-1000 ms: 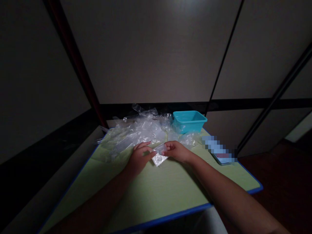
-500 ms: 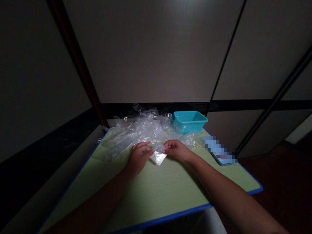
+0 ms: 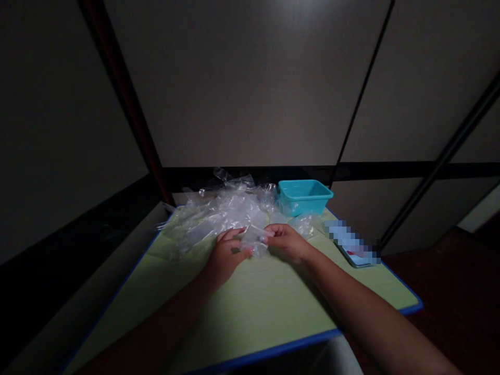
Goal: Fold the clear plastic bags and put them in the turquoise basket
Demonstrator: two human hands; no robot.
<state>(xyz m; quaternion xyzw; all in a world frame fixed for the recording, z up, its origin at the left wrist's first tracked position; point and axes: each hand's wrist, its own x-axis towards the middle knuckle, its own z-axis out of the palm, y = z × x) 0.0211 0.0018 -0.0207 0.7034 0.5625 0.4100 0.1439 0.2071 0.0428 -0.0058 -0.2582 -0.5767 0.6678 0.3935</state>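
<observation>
A small clear plastic bag (image 3: 255, 240) is held between my two hands, just above the middle of the green table (image 3: 250, 307). My left hand (image 3: 230, 254) grips its left side, thumb in front and fingers behind. On the right, my right hand (image 3: 284, 240) pinches the bag's other side between thumb and fingers. Behind my hands lies a loose heap of clear plastic bags (image 3: 230, 205), spreading over the back left of the table.
A turquoise basket (image 3: 307, 199) stands at the back right, with some plastic (image 3: 308, 224) in front of it. A blurred phone-like object (image 3: 353, 245) lies near the right edge. Cabinet panels (image 3: 250, 94) rise behind the table.
The small bag has been turned and folded up; its lower corner no longer hangs down. My left thumb has moved lower and slightly right across it.
</observation>
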